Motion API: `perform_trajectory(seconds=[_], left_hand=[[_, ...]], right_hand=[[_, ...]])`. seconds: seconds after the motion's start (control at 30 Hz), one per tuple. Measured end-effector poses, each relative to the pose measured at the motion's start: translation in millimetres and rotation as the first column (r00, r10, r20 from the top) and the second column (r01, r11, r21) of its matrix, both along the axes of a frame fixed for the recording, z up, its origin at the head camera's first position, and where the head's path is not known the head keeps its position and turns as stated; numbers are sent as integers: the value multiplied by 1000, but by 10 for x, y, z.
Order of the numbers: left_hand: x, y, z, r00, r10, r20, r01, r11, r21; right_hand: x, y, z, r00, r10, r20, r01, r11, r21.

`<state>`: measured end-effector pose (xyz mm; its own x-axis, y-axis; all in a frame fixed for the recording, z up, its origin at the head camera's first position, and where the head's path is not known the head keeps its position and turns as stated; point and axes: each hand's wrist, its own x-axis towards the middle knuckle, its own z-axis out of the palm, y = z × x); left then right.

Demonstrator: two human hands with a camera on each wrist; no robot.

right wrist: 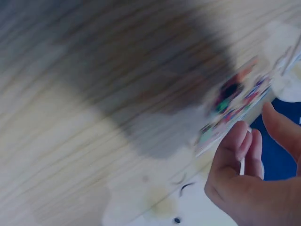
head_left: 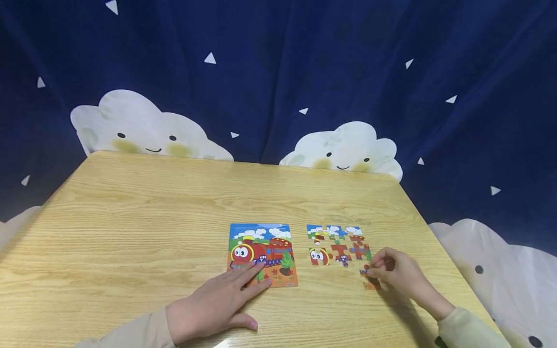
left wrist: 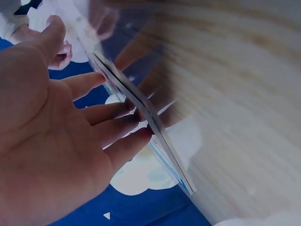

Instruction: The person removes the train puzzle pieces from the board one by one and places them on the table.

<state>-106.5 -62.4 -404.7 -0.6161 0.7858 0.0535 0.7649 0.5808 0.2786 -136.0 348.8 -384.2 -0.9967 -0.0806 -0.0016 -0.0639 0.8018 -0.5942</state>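
Note:
A square picture card of a red cartoon train (head_left: 261,251) lies on the table. My left hand (head_left: 217,302) rests on its lower left part, fingers spread and straight; in the left wrist view the fingertips meet the card's edge (left wrist: 146,110). To the right are several partly joined puzzle pieces (head_left: 339,232) with the same train picture. The piece with the train's eyes (head_left: 319,256) is at their left. My right hand (head_left: 402,273) has curled fingers and pinches at the lower right puzzle piece (head_left: 372,284), which has orange ground and is partly covered by the fingertips.
The wooden table (head_left: 152,217) extends around the card and pieces. A dark blue curtain (head_left: 261,72) with white triangles and smiling clouds (head_left: 143,125) hangs behind the table and along its sides.

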Motion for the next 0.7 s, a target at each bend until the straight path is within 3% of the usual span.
perform_trajectory(seconds=[0.17,0.37,0.43,0.57,0.7], left_hand=[[-5,-2,12,999,8,53,-8,1000,12],[-3,-8,20,998,5,55,-6,1000,23],[2,-18,20,999,6,52,-7,1000,21],[22,-54,14,998,17,56,-18,1000,18],[54,-122,-12,998,31,54,-31,999,-10]], right_hand=[[-50,-399,2,998,58,19,-54,979,-196],[-131,-1018,-22,954,246,174,-151,890,-430],[-143,-1212,-21,931,293,219,-160,865,-476],[-146,-1507,-22,903,339,263,-169,845,-508],[-144,-1652,-25,900,349,263,-181,845,-503]])
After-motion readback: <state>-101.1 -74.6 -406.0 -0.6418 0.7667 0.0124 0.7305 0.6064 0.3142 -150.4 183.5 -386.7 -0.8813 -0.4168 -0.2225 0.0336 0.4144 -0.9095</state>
